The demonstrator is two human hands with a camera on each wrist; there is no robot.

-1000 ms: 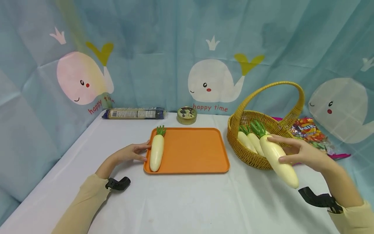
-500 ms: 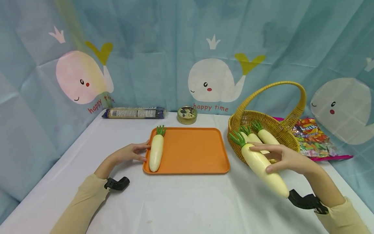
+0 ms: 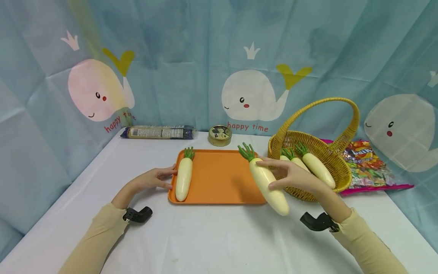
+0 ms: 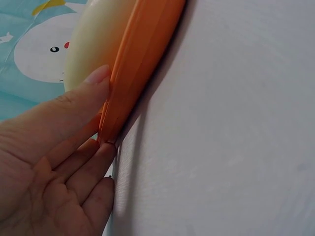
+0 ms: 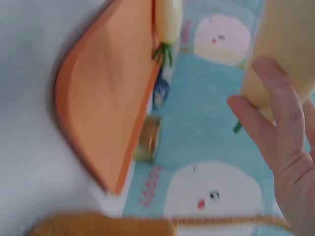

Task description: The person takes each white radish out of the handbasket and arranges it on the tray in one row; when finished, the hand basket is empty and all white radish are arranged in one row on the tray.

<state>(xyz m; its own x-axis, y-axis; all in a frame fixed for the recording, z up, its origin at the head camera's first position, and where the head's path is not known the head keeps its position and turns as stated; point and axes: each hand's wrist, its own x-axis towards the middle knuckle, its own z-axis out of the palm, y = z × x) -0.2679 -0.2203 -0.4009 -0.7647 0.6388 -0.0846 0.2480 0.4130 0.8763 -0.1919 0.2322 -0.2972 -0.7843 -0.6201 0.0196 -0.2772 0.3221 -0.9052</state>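
Observation:
My left hand (image 3: 154,179) is at the left edge of an orange tray (image 3: 219,175); in the left wrist view its thumb (image 4: 96,78) lies on the rim and its fingers meet the outer wall. One white daikon radish (image 3: 184,179) with green leaf stubs lies lengthwise along the tray's left side. My right hand (image 3: 295,177) grips another daikon (image 3: 265,180) between thumb and fingers. This daikon is tilted, leaves to the upper left, held over the tray's right edge. A wicker basket (image 3: 345,179) at the right holds several more daikons (image 3: 319,169), partly hidden by the right hand.
The basket's tall arched handle (image 3: 318,102) stands up at the right. Behind it lies a colourful candy bag (image 3: 366,163). A round tin (image 3: 220,136) and a long blue-ended packet (image 3: 157,132) sit along the back, before a whale-print curtain (image 3: 191,76).
My right hand has carried the daikon leftward from over the basket to the tray's right edge. The left hand has stayed at the tray's left edge.

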